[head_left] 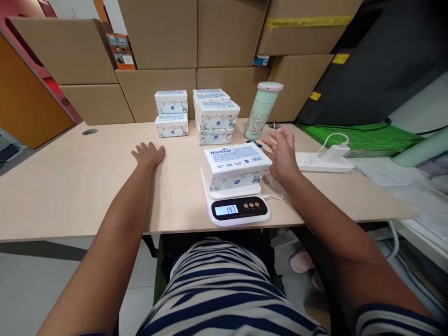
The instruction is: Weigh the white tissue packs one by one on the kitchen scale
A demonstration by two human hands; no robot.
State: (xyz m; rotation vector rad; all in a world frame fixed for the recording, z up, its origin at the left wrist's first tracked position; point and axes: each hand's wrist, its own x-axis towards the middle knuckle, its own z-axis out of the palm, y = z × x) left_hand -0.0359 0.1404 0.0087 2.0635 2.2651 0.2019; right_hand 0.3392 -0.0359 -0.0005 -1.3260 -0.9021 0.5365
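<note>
A white tissue pack (pixel 238 165) with blue lettering lies on a white digital scale (pixel 240 210), whose lit display reads 147. Just right of the pack is my right hand (pixel 283 155), fingers apart and raised, holding nothing. My left hand (pixel 149 156) rests flat on the table (pixel 175 186) with its fingers spread, in front of a stack of two tissue packs (pixel 171 125). Behind the scale stands a larger group of stacked tissue packs (pixel 217 116).
A green bottle (pixel 263 109) stands behind my right hand. At the right are a white power strip (pixel 324 162) and a green crate (pixel 371 140). Cardboard boxes (pixel 161 35) line the back edge. A cable (pixel 276 191) runs from the scale's right side.
</note>
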